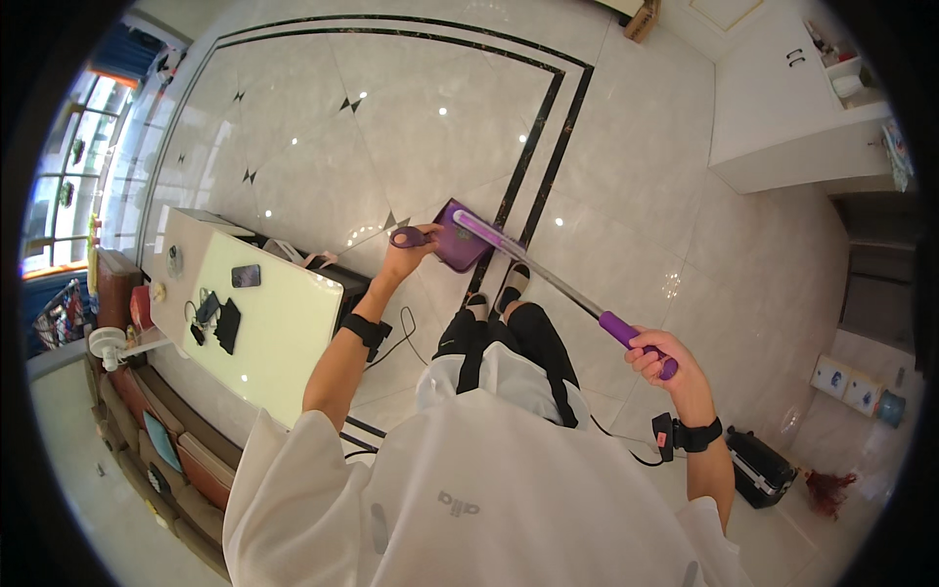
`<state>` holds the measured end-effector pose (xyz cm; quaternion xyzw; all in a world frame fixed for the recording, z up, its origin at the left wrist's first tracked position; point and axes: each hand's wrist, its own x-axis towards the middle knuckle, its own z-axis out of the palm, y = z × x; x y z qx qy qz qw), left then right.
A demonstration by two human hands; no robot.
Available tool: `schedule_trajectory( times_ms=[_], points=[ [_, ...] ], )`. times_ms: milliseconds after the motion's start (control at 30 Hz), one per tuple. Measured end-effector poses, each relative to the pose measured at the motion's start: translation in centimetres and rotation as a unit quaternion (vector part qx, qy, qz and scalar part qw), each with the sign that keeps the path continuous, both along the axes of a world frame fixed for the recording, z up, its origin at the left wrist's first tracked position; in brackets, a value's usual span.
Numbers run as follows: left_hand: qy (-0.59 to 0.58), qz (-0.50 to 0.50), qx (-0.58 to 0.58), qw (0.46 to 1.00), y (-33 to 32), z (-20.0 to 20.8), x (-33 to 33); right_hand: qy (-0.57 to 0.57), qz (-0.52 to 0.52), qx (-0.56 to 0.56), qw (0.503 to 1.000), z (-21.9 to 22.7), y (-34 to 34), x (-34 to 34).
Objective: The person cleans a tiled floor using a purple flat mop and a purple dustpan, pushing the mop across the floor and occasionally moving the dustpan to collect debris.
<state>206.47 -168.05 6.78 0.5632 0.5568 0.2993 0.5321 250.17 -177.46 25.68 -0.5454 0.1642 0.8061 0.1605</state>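
Observation:
My left hand [411, 252] is closed around the handle of a purple dustpan [458, 256], whose rounded grip end pokes out beyond my fingers. With my right hand [663, 360] I grip the purple end of a long pole [553, 282]. Its middle is silver, and its far section is purple with a pale tip. That far end overlaps the dustpan in view; whether they touch, I cannot tell. No brush or mop head shows on the pole. Both wrists wear black bands.
A pale-topped table [279, 342] stands on the left, with a phone [246, 276] and several dark items on it. Behind it is a brown sofa [186, 440]. A black case [761, 470] sits at the right. My feet rest on the tiled floor [626, 196], near a loose cable [406, 328].

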Motion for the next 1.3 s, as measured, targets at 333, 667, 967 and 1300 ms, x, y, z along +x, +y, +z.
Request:
schedule_trajectory(
  times_ms=[333,667,967,1300],
  points=[
    [-0.037,0.073,0.024,0.996,7.8,0.3,2.7,-0.132,0.009,0.159,0.978,-0.1,9.2,4.4],
    [-0.057,0.059,-0.067,0.994,20.3,-3.4,12.1,-0.147,0.069,0.295,0.941,-12.0,31.7,11.3],
    [-0.03,0.048,-0.065,0.996,25.9,-5.8,16.7,-0.197,0.153,0.287,0.925,-24.8,32.9,5.0],
    [-0.006,0.046,-0.017,0.999,27.6,-7.1,15.5,-0.055,0.203,0.117,0.971,-10.6,27.8,9.6]
  ],
)
